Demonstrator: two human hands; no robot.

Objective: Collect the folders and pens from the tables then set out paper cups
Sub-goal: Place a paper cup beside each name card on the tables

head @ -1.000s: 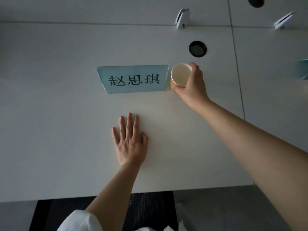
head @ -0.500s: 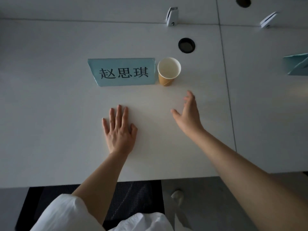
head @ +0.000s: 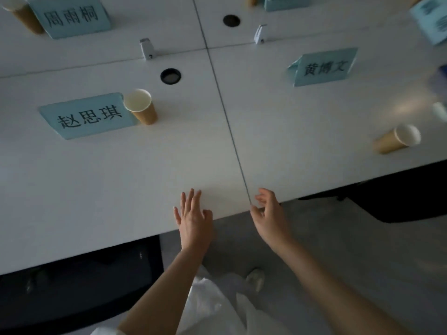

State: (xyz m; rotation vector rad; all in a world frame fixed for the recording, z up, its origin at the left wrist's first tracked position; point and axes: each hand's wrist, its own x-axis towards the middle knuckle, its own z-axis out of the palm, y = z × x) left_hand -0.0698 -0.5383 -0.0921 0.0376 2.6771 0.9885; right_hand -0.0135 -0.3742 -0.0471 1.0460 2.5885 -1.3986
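A brown paper cup (head: 141,108) stands upright on the white table (head: 145,170), touching the right end of a blue name card (head: 87,117). Another paper cup (head: 396,139) stands near the table's right front edge. A third cup (head: 23,15) stands at the far left beside another name card (head: 72,16). My left hand (head: 193,218) lies flat with straight fingers on the table's front edge. My right hand (head: 271,213) hovers at the same edge, by the seam, its fingers loosely curled and holding nothing.
A third name card (head: 324,67) stands at the right. Round cable holes (head: 170,76) and small white clips (head: 146,48) mark the table's middle. A blue sheet (head: 430,20) lies far right. Dark chairs (head: 72,291) sit under the front edge; grey floor lies below.
My right hand let go of the cup beside the name card and drew back to the table's edge. My left hand slid back to the edge too. The view swung right and pulled back.
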